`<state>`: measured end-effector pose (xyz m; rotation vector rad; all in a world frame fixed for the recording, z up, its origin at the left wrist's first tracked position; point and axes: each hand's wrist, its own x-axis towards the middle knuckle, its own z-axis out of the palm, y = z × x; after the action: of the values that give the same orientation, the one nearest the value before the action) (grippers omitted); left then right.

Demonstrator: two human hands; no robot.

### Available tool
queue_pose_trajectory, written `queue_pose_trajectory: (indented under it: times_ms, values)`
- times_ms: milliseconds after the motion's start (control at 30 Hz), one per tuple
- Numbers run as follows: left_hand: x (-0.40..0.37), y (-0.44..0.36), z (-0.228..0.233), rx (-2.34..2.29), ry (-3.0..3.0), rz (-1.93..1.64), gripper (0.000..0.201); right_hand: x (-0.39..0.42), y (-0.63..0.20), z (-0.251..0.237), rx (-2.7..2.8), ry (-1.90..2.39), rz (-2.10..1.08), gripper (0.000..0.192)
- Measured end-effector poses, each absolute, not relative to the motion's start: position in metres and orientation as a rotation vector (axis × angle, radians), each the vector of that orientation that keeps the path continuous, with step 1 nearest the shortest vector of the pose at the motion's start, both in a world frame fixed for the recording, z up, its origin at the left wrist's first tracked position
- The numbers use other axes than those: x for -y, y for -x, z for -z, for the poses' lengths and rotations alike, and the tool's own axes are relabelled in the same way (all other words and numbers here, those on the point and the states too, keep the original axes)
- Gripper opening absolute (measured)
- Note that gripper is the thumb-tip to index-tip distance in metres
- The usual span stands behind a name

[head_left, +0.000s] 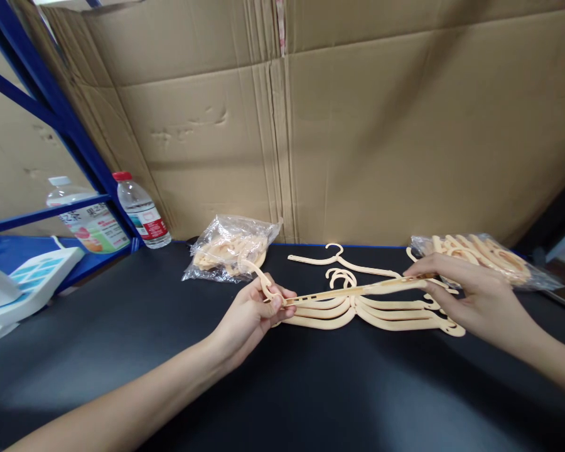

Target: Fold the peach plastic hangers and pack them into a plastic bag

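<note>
Level above the table, a beige plastic hanger part (pixel 367 290) runs between both hands, its slotted edge facing me. My left hand (pixel 258 307) pinches its left end, together with a curved beige hook piece (pixel 262 280) that sticks up from the fingers. My right hand (pixel 471 292) grips the right end between thumb and fingers. Below and behind it lie several beige hangers (pixel 324 323) in a row, hooks toward the back, partly covered by the held part. One more hanger (pixel 311 259) lies farther back, its right end near my right fingertips.
Clear plastic bags of beige parts lie at the back, one in the middle (pixel 230 248) and one at right (pixel 487 257). A red-capped bottle (pixel 144 210), a larger jug (pixel 94 220), a white-and-blue device (pixel 37 282) and blue shelf frame (pixel 61 125) stand left. Cardboard (pixel 381 125) walls the back.
</note>
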<state>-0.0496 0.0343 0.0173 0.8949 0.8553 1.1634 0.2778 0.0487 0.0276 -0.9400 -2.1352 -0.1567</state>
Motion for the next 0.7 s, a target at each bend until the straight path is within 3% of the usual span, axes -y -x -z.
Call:
queue_pose_trajectory:
  times_ms: [233, 433, 700]
  values:
    - [-0.027, 0.044, -0.025, -0.826, -0.902, -1.278, 0.027, -0.046, -0.274, -0.022, 2.124, 0.974, 0.136, 0.008]
    - [-0.037, 0.048, -0.026, -0.871, -0.806, -1.320, 0.006, -0.051, -0.282, -0.027, 2.083, 1.069, 0.109, 0.009]
    - [-0.042, 0.049, -0.015, -0.712, -0.748, -1.135, 0.013, -0.055, -0.286, -0.027, 2.107, 1.056, 0.087, 0.010]
